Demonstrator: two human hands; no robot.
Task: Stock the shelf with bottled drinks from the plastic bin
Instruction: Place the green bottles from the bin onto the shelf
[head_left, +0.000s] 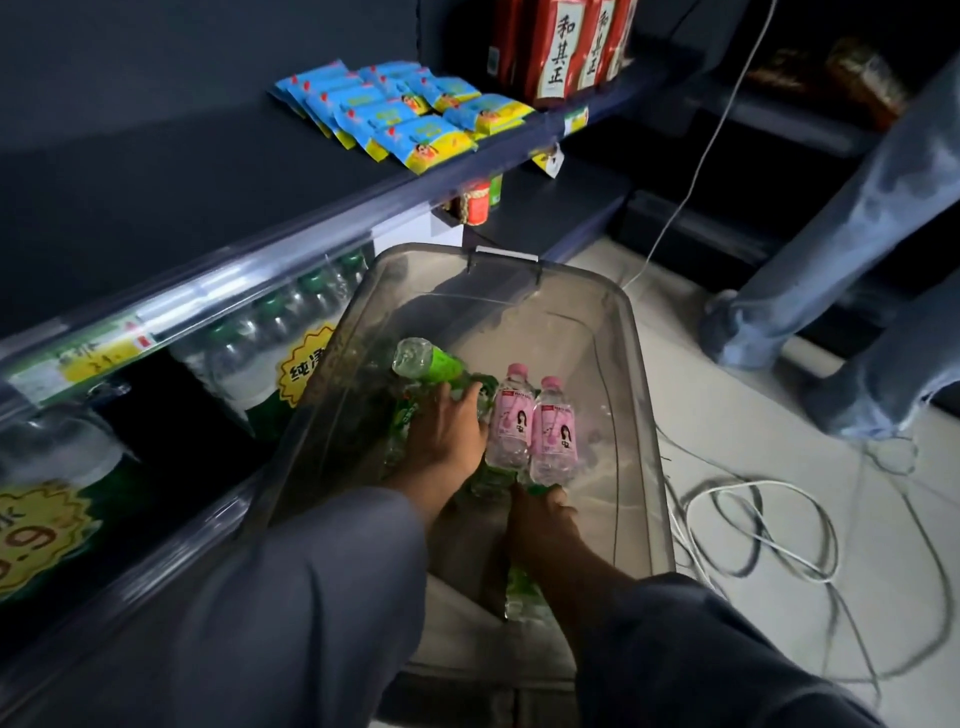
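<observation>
A clear plastic bin (628, 374) stands on the floor beside the shelf. Inside it, my left hand (444, 434) grips a green-labelled bottle (434, 364) that lies tilted with its base pointing up and left. Two pink-capped bottles (535, 426) lie side by side right of that hand. My right hand (540, 512) is closed on the bottom end of a green bottle (543, 488) just below the pink pair. More green bottles lie under my hands, partly hidden. The lower shelf (218, 306) on the left holds rows of green-capped bottles.
Blue and yellow snack packets (400, 111) lie on the upper shelf, with red-labelled bottles (561, 47) behind them. White cables (753, 525) coil on the floor right of the bin. Another person's jeans-clad legs (841, 291) stand at the right.
</observation>
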